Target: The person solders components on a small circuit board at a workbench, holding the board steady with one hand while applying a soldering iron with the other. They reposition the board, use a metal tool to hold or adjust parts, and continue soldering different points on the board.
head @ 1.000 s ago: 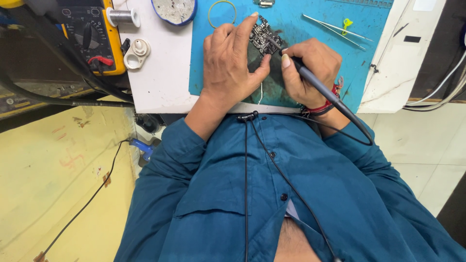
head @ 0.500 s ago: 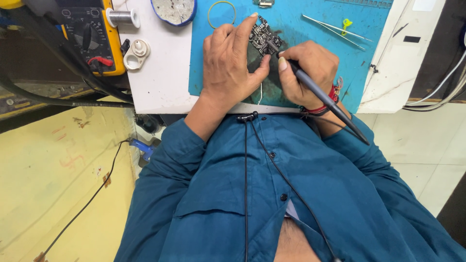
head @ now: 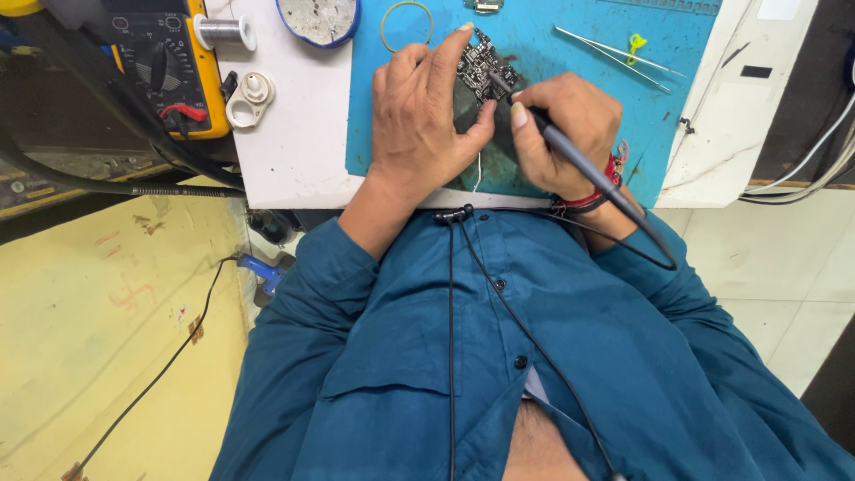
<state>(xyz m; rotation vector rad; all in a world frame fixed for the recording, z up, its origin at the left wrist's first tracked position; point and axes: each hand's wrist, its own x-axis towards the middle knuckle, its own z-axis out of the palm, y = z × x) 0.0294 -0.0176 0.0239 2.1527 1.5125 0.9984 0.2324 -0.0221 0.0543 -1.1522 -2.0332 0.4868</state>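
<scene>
A small dark circuit board (head: 481, 64) lies on a blue work mat (head: 534, 36) on a white table. My left hand (head: 426, 120) lies flat over the board's left side, the index finger stretched along its edge, holding it down. My right hand (head: 561, 125) grips a grey soldering iron (head: 579, 165) like a pen, its tip on the board's right part. The iron's black cord runs back over my right wrist, which wears a red band.
A yellow multimeter (head: 169, 67) with black leads sits at the left, beside a solder spool (head: 223, 31) and a white ring-shaped part (head: 249, 98). A blue-rimmed round dish (head: 318, 18), a yellow rubber band (head: 407, 22) and tweezers (head: 610, 53) lie at the back.
My right hand has shifted slightly left with the iron, bringing the tip further onto the board. The left hand stays on the board.
</scene>
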